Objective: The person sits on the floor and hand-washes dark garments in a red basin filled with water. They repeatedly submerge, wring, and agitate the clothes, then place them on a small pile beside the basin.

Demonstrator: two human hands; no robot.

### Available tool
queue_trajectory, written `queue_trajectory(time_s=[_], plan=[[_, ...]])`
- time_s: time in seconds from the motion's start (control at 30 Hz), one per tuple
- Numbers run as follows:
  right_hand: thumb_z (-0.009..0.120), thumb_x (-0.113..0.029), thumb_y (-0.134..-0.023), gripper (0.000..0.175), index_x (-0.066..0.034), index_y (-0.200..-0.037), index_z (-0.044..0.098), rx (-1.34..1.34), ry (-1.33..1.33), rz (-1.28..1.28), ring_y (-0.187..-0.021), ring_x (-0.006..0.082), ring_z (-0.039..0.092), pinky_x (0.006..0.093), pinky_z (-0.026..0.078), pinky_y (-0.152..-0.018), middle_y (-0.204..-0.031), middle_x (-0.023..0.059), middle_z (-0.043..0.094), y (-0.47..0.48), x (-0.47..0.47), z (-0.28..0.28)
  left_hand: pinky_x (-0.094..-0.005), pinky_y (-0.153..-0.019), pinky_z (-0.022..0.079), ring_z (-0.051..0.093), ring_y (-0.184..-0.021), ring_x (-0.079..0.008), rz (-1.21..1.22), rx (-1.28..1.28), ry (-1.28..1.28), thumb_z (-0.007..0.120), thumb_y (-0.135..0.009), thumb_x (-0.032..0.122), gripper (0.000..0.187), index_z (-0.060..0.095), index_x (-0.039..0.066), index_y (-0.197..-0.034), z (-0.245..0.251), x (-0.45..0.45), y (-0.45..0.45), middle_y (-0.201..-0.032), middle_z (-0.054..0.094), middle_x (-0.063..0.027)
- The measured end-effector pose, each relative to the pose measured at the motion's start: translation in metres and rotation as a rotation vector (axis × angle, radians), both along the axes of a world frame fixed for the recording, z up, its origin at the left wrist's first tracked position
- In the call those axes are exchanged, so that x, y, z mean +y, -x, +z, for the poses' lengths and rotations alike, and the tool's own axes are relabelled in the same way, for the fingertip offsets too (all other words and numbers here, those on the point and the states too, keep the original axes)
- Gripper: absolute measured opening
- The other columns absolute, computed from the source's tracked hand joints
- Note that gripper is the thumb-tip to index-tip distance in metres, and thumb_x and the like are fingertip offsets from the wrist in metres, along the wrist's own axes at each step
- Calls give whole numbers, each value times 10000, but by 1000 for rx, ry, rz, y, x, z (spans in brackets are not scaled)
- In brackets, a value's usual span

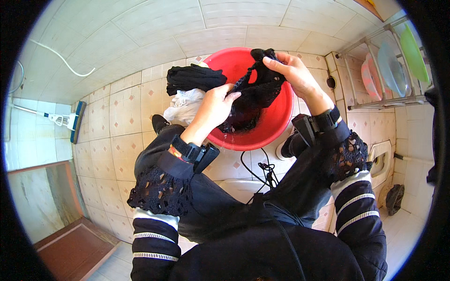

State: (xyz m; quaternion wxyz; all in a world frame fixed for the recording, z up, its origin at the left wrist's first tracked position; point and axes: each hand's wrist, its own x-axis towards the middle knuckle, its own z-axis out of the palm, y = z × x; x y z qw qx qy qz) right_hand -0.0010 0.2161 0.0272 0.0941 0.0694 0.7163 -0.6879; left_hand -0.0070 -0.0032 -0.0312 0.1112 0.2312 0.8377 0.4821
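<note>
A black openwork garment is stretched between my two hands above a red plastic basin. My left hand pinches its edge between thumb and fingers, over the basin's left side. At the upper right, my right hand grips a bunched end of the same cloth. The lower part of the garment hangs into the basin, where dark cloth and shade hide the bottom. Against the basin's left rim lie a folded black cloth and, below it, a crumpled white cloth.
Black cables lie on the tiled floor between my legs. A rack with several plastic basins stands at the right, above a squat toilet. A sponge mop leans by the left wall. A round floor drain sits right of the basin.
</note>
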Motion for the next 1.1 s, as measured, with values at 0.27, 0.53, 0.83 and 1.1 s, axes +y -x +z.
queue_trajectory(time_s=[0.27,0.53,0.83,1.1], plan=[[615,-64,-788,311,7,-1085,558,-26,126,-41,-846,137,592,274,471,-792,-928,68,619,14,27,-22,-213,-619,437,513,-670,-42,131,-413,-326,591,-858,106,195,628,-5,-1014,10,-11,11,-786,604,45],[709,-191,-683,732,-117,-1335,383,-43,-1098,329,-1020,331,556,378,431,-894,-1125,203,568,5,24,-24,-230,-708,458,575,-751,-81,-31,-514,-576,589,-840,87,196,639,-9,-1004,47,-19,12,-875,645,-13],[752,-95,-594,811,-162,-1333,425,529,-553,721,-1347,329,196,445,196,-1093,-1479,133,189,-9,-16,-22,-237,-729,461,574,-762,-76,-335,-456,-440,622,-789,77,222,634,-20,-988,73,-23,8,-875,646,-14],[744,-197,-681,306,-34,-908,617,330,-609,306,-709,200,599,327,468,-697,-767,117,646,10,22,-5,-305,-644,486,613,-680,-161,13,-149,363,715,-670,71,347,641,-25,-996,45,-57,38,-794,672,-136]])
